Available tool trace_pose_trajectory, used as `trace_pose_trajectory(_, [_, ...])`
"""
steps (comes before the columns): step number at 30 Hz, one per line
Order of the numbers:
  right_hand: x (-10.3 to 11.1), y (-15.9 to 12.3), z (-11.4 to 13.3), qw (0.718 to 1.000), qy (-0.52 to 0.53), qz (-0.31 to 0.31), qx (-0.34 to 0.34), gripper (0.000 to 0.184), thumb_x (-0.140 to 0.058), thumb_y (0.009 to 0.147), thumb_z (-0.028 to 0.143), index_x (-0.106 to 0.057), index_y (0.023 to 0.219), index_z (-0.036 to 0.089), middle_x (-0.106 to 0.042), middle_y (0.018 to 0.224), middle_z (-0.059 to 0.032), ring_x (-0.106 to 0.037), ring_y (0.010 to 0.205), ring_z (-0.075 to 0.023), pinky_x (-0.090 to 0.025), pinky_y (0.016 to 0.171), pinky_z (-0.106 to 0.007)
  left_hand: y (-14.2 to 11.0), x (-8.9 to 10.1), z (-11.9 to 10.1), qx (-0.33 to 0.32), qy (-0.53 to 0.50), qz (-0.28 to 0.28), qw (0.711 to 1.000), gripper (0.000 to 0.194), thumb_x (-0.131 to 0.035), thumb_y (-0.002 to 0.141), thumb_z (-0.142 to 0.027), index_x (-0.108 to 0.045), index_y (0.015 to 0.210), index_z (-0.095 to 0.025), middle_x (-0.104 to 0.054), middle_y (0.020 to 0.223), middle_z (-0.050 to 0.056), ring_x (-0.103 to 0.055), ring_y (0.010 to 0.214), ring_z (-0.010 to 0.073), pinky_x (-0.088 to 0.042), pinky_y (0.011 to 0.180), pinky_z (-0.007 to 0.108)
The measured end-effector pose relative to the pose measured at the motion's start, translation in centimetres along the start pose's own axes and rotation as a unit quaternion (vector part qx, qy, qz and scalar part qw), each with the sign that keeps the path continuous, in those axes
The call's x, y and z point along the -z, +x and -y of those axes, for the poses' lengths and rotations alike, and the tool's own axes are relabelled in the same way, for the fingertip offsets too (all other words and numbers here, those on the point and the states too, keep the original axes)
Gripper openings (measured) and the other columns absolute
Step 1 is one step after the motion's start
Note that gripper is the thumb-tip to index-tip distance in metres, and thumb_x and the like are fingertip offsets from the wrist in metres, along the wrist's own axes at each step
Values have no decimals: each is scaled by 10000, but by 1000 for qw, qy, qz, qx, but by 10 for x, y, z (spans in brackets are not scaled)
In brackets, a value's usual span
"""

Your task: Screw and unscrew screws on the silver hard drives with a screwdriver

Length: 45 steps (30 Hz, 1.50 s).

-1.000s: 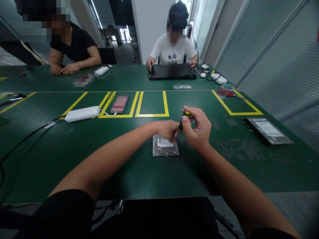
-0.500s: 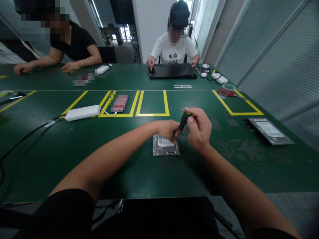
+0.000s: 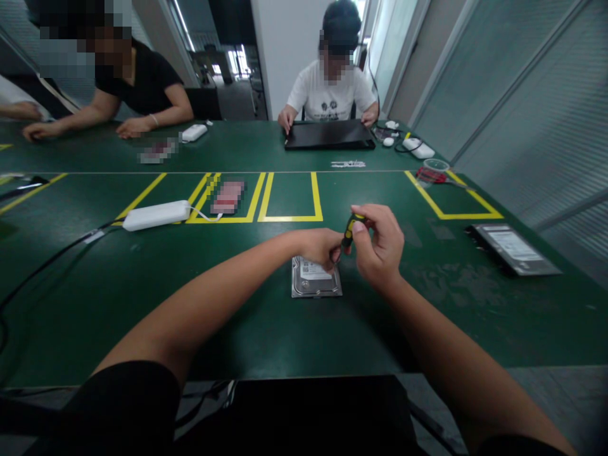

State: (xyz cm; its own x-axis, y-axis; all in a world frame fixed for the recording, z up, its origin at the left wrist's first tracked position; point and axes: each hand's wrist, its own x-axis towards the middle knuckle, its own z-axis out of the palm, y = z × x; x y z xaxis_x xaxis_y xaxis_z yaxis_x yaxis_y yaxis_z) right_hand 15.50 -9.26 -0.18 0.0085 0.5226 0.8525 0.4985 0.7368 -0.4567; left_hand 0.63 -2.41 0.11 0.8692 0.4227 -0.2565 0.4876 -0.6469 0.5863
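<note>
- Green table (image 3: 266, 342) is spread below both arms, and its near edge is in front of the lap.
- Silver hard drive (image 3: 316, 286) lies flat on it, label side up, a little away from this edge.
- Left hand (image 3: 321, 247) is above the far part of the hard drive and covers it partly; its fingers are curled together at the lower end of the tool (whether they pinch it, I cannot tell).
- Right hand (image 3: 380, 244), just beside, has thumb and fingers closed on the handle of the screwdriver (image 3: 350, 232), which is black and yellow and stands tilted, its lower end towards the left hand.
- Second drive (image 3: 517, 244) rests well apart, near the right side of the table.
- White power strip (image 3: 156, 216) lies on the left side, with black cable (image 3: 57, 252) going out from it.
- Yellow tape (image 3: 291, 219) marks open frames across the table; a reddish object (image 3: 228, 197) (it is blurred) lies over one of them.
- Clear round container (image 3: 436, 166) is at the right, beside a red item (image 3: 430, 177).
- Black flat panel (image 3: 330, 135) is farther, held at both sides by a person in white shirt (image 3: 327, 98).
- Person in black shirt (image 3: 142, 79) leans at the far left, forearms on the table.
</note>
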Motion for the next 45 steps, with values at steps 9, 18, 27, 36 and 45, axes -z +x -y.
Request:
trace_pose_trajectory(9, [-2, 0, -2, 1000, -6, -12, 6, 226, -542, 865, 197, -641, 1064, 242, -617, 919, -42, -575, 831, -173, -479, 678, -339, -1, 1, -1, 3, 10, -2, 1000, 369, -751, 665, -147, -599, 1002, -155, -631, 814, -7, -601, 754, 172, -419, 655, 261])
trace_pose_trajectory(18, [-3, -5, -4, 1000, -4, 8, -2, 306, -577, 836, 214, -616, 1136, 255, -626, 967, -34, -568, 798, -164, -484, 667, -341, -7, -8, 8, -21, 4, -43, 999, 430, -750, 690, -185, -577, 1083, -163, -661, 895, 13, -592, 773, 162, -400, 665, 261])
trace_pose_trajectory(27, [-3, -9, -8, 999, 2, 25, -26, 394, -534, 858, 204, -585, 1242, 275, -686, 1082, -38, -627, 885, -183, -505, 749, -372, -12, -10, 7, -31, -11, -70, 997, 430, -737, 696, -169, -556, 1085, -132, -646, 910, 28, -570, 782, 154, -397, 668, 261])
trace_pose_trajectory(36, [-1, -9, -6, 998, -2, 37, -47, 360, -493, 894, 249, -580, 1243, 270, -695, 1088, -43, -639, 906, -189, -524, 781, -395, -9, -9, 6, -22, -20, -65, 997, 416, -712, 668, -173, -575, 1061, -181, -640, 855, 0, -577, 757, 153, -394, 653, 259])
trace_pose_trajectory(45, [-1, -7, -6, 999, -11, 34, -19, 362, -558, 859, 255, -582, 1220, 274, -673, 1073, -47, -623, 906, -195, -518, 728, -373, -14, -12, -2, -8, 23, -75, 997, 368, -691, 694, -192, -588, 1046, -158, -652, 902, 38, -582, 780, 179, -407, 674, 281])
